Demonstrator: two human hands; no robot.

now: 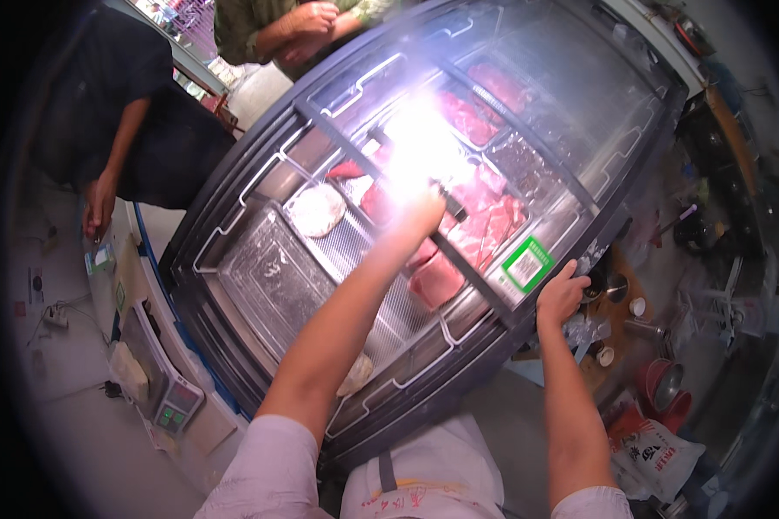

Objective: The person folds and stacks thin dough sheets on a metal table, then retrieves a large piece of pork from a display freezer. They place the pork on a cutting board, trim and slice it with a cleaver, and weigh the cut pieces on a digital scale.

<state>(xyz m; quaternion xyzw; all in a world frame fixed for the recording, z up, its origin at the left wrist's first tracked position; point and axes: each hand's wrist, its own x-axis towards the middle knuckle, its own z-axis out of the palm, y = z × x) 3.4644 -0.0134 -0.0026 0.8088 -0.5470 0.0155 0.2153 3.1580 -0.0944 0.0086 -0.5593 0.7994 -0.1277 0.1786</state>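
Below me stands a dark-framed chest freezer (422,389) with glass lids, reaching diagonally across the view. My left hand (422,211) is over the glass, closed around a black flashlight (454,204). A strong white glare around it hides part of the fingers. Under the glass lie red meat pieces (500,220), a pink block of meat (436,282) and a round pale item (316,210) in wire baskets. My right hand (561,295) grips the freezer's rim at the right, next to a green-and-white sticker (527,265) with a printed code.
A person in dark clothes (130,110) stands at the left; another person's folded arms (305,29) show at the top. An electronic scale (169,396) is at lower left. A wooden table (613,318) with cups, pink bowls (659,383) and a plastic bag (655,457) are at right.
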